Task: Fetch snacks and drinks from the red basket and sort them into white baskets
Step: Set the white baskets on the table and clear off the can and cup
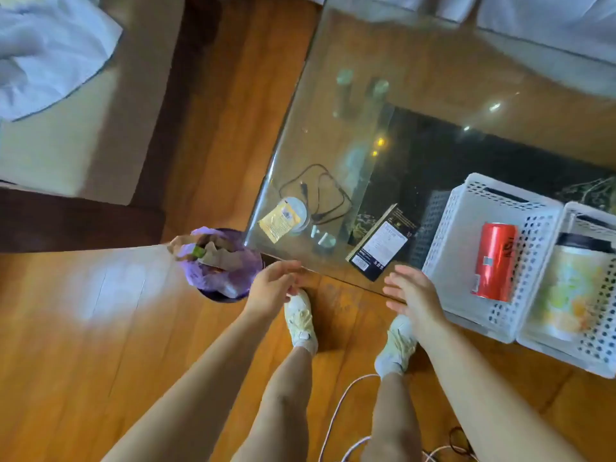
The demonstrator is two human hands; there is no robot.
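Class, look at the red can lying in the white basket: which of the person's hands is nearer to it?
The right hand. It hovers open just left of the white basket holding the red can. The left hand is farther left, beside the purple-lined bin.

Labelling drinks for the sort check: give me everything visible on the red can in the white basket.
The red cylindrical metal drink can lies on its side inside the nearer-left white perforated plastic basket, long axis running roughly away from the person, tilted slightly. Its glossy red wall carries faint darker lettering and a small pale label patch near the lower end; a grey square mark sits mid-body. It rests on the basket floor, close to the right wall. Nothing else shows in that basket and neither hand touches the can. Whether it is opened cannot be told.
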